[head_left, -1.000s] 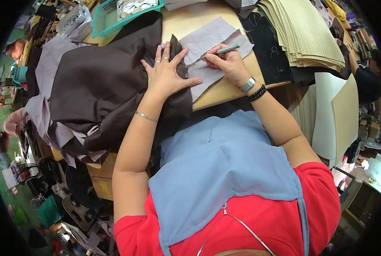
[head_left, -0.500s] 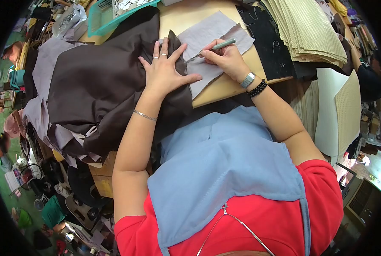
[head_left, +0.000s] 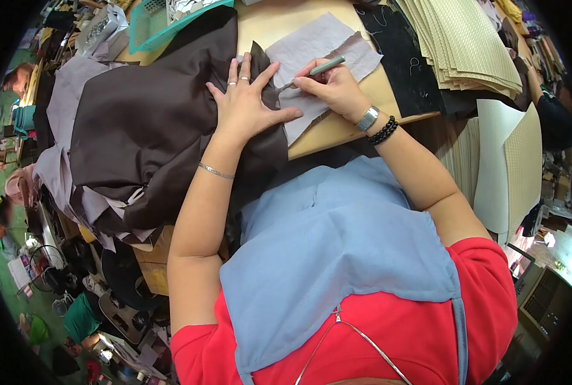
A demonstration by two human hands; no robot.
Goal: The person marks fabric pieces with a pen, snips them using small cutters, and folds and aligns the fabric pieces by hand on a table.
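Observation:
My left hand (head_left: 244, 108) lies with spread fingers on dark brown fabric (head_left: 138, 122), pressing near its right edge. In my right hand (head_left: 337, 88) is a slim pen-like tool (head_left: 328, 65) with a green handle and a thin, dark tip. I cannot make out its exact kind. The tip points left and meets the edge of the brown fabric, just right of my left fingers. Under my right hand, a light grey-lilac piece of cloth (head_left: 311, 42) lies on the tabletop, with a fold or overlapping layer at its right side.
The pale wooden table (head_left: 260, 25) carries a teal plastic basket (head_left: 146, 29) at the back left. To the right are black fabric (head_left: 404, 70) and a stack of cream textured sheets (head_left: 465, 51). More sheets (head_left: 507, 160) hang beside the table's right edge.
The tool and my right hand have shifted slightly left, the tip staying near the brown fabric's edge. My left hand remains spread in nearly the same place.

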